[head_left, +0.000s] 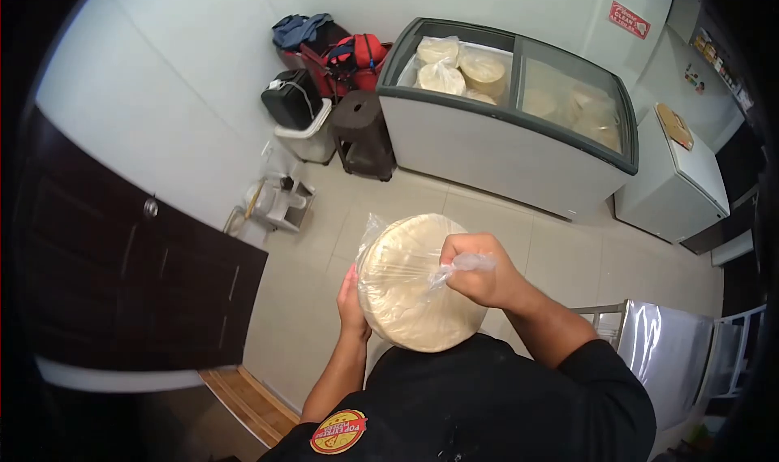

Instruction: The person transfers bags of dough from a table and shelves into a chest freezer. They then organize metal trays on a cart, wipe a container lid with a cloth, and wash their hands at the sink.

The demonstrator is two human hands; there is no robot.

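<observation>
A stack of round, pale flat dough discs (406, 300) in a clear plastic bag is held in front of my chest. My right hand (480, 271) is closed round the gathered, twisted neck of the bag, over the top of the stack. At the stack's left edge, my left hand (351, 304) supports it from the side, its fingers partly hidden beneath. Beyond stands a chest freezer (479, 150), its left half uncovered, with similar bagged round stacks (484, 71) inside.
Left of the freezer are a dark stool (362, 129), a lidded bin (307, 144) and a red bag (357, 52). A brown door (130, 243) stands at left, a small white freezer (677, 178) at right. A metal table (661, 352) is near my right elbow.
</observation>
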